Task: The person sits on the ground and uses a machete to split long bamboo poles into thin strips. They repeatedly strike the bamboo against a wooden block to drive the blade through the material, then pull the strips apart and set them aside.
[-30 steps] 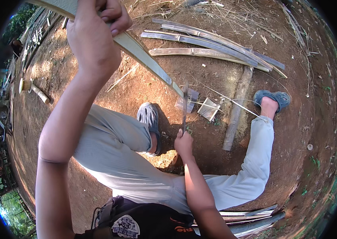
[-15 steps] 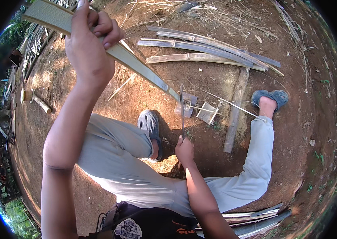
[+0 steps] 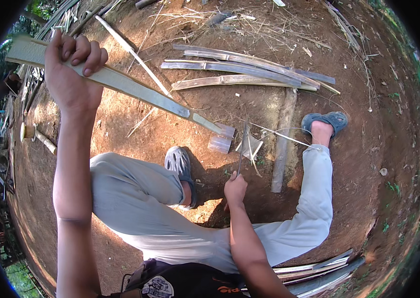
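Note:
My raised left hand (image 3: 73,74) is wrapped round the upper part of a long split bamboo strip (image 3: 140,93). The strip slants down to the right, its pale inner side showing, and its far tip meets a small flat piece of bamboo (image 3: 220,143) on the ground. My right hand (image 3: 236,189) is closed round the handle of a long-bladed knife (image 3: 243,149), the handle mostly hidden by the fingers. The blade points away from me, just right of the strip's tip and apart from it. Under the blade lies a short split bamboo piece (image 3: 252,148) with thin slivers.
Several split bamboo slats (image 3: 240,67) lie beyond the work spot. A round pole (image 3: 283,144) rests on the dirt between the knife and my right shoe (image 3: 325,122). My left shoe (image 3: 179,166) stands close by. More slats (image 3: 314,270) lie at the lower right.
My left hand has moved left with the bamboo strip, whose tip stays by the flat piece. The knife has swung right, away from the strip's tip.

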`<state>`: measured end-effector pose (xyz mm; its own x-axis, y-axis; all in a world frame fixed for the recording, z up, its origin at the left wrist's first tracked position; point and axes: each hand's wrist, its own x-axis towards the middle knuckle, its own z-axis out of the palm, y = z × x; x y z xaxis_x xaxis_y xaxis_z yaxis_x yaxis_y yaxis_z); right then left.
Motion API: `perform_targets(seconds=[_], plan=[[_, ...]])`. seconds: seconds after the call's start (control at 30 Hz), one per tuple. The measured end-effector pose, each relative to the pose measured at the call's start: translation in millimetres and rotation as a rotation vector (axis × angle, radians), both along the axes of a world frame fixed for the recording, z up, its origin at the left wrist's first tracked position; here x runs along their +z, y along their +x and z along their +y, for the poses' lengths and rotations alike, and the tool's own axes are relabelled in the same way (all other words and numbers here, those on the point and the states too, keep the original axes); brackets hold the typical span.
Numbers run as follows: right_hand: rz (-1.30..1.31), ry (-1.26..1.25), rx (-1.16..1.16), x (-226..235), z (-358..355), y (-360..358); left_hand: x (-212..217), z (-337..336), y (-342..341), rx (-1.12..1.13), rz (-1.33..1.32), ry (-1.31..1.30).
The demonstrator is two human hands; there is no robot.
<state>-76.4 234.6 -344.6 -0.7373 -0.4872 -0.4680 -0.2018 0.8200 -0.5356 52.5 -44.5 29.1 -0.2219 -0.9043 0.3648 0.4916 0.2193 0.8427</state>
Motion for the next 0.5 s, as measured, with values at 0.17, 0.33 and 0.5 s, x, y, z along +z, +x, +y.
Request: perform_targets(seconds=[0.17, 0.33, 0.5], plan=[[0.013, -0.246, -0.068, -0.1, -6.0, -7.7, -5.8, -6.0, -2.1, -0.280, -0.009, -0.012], [-0.050, -0.471, 0.047, 58.8, -22.1, -16.4, -7.5, -15.3, -4.2, -0.371, 0.019, 0.150], [-0.731, -0.548, 0.168, 94.5, -15.6, -18.3, -9.8, -30.2, -1.3, -0.405, 0.138, 0.301]])
